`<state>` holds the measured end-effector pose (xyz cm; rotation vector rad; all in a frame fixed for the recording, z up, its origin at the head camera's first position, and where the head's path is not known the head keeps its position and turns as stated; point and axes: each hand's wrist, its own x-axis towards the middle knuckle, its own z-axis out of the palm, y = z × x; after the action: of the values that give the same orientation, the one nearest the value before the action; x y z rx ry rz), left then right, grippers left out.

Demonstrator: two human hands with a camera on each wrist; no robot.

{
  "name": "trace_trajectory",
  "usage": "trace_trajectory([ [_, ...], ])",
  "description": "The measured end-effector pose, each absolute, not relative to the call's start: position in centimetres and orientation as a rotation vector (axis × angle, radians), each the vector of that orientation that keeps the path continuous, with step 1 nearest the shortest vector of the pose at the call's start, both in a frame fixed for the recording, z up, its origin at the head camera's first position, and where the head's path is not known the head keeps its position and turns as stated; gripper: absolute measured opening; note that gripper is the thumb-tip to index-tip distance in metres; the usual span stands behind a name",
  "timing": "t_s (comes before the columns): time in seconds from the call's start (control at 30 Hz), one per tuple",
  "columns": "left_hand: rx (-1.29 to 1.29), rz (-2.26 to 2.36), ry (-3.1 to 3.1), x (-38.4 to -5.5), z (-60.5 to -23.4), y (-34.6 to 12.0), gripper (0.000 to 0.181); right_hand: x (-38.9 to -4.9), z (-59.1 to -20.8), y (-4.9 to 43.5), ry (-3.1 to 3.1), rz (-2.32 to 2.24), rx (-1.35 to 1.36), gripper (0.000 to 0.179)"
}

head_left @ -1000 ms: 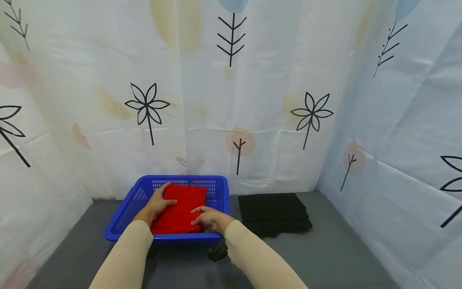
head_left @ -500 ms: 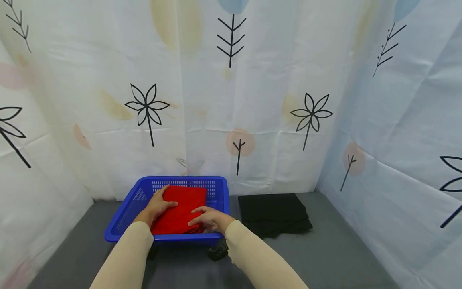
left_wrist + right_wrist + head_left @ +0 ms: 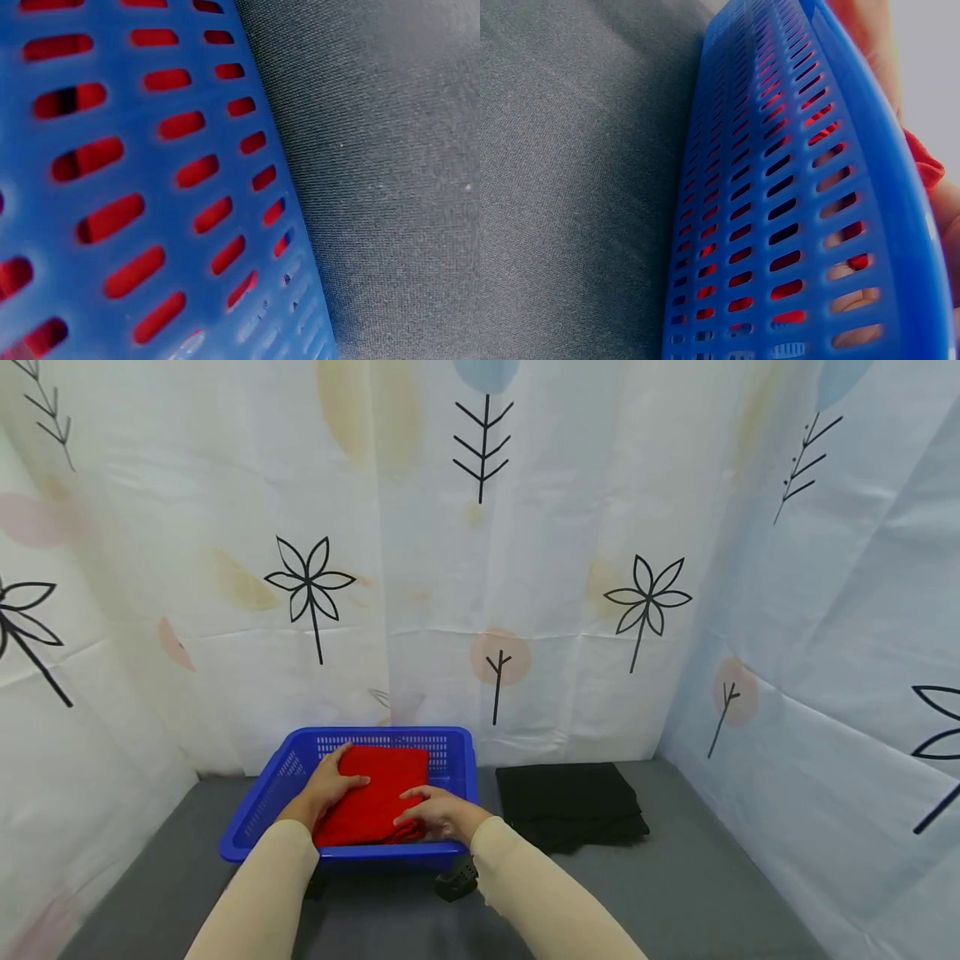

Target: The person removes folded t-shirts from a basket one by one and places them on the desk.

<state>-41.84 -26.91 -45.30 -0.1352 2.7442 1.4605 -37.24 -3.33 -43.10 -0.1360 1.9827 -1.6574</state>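
A folded red cloth [image 3: 378, 781] lies in a blue plastic basket [image 3: 255, 810] with slotted walls. My left hand [image 3: 324, 789] rests along the cloth's left edge, fingers reaching toward the back and thumb lying on top. At the front right corner my right hand [image 3: 438, 812] holds the cloth's edge with curled fingers, where the layers look bunched. Through the slots of the basket wall [image 3: 735, 165] in the right wrist view, some fingers and red cloth show. Red also shows behind the slotted wall [image 3: 127, 195] in the left wrist view.
A folded black cloth [image 3: 570, 802] lies on the grey tabletop [image 3: 697, 868], right of the basket. A printed white curtain [image 3: 540, 543] stands behind and at both sides. A small black device [image 3: 456, 881] sits below my right wrist.
My right thumb and fingers have shifted slightly at the cloth's front right corner, which now shows more folds. My left hand stays nearly in place.
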Motion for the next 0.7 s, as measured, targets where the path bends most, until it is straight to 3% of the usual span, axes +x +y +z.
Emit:
trace_trajectory([
  [0.7, -0.134, 1.588, 2.689, -41.52, -44.49, -26.93, 0.089, -36.87, -42.31, -3.07, 1.875, -1.795, -0.131, 0.047],
])
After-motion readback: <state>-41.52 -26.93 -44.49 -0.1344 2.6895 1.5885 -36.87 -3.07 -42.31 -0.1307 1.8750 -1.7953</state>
